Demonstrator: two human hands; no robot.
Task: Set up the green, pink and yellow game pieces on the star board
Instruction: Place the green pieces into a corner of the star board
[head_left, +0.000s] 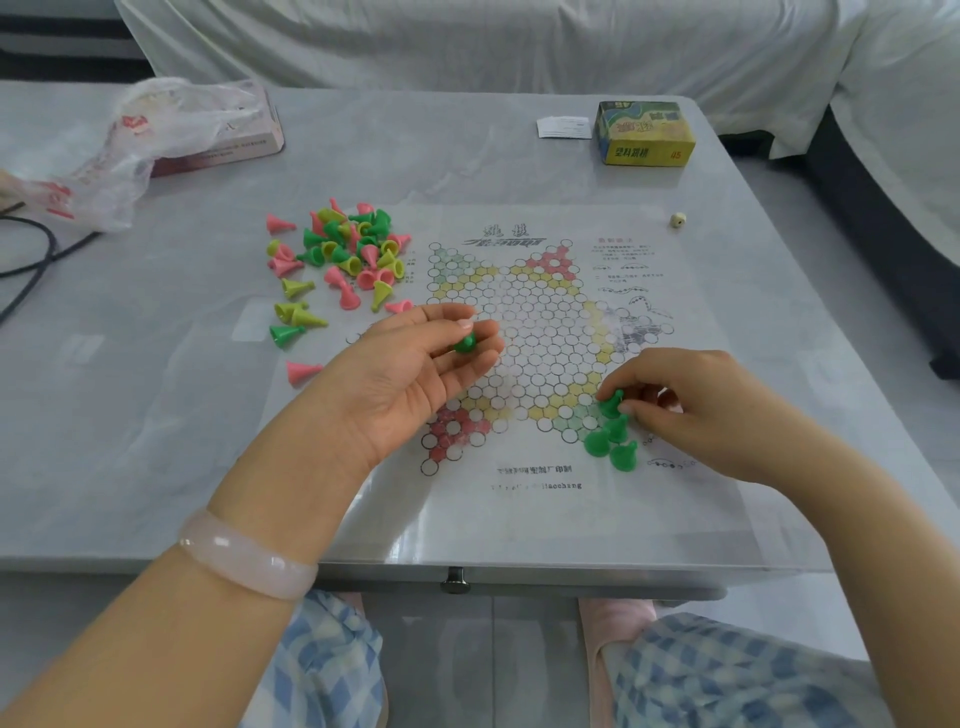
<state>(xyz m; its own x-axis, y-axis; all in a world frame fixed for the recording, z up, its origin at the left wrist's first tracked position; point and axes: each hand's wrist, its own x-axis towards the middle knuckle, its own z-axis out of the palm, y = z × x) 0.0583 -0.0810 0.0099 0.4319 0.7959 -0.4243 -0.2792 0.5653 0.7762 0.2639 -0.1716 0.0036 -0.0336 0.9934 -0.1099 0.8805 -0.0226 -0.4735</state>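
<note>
Item 1, star board (540, 332): paper sheet lying flat on worktop (363, 156), star printed w/ tinted corners; green corner sitting nearest the person's right, so that side is getting filled first, by the look of it.

Item 2, right hand (691, 400): fingers curling down, pinching one green piece (612, 404) upright at the green corner, apparently seating it on a circle.

Item 3, placed green pieces (610, 444): 3 standing beside the pinched one, touching or nearly so; 4 at that corner in all.

Item 4, left hand (415, 374): palm up, fingers loosely curling round one spare green piece (465, 343), prob. acting as feeder so the right needn't reach across.

Item 5, loose pile (343, 254): green, pink, yellow mixed, lying tipped over by the board's far-left edge, within left-hand reach. Too jumbled for exact count; roughly a dozen-plus per colour. No pink or yellow on board yet.

Item 6, misc.: game box (647, 134), 1; die (678, 220), 1; plastic bag (140, 140), 1.
</note>
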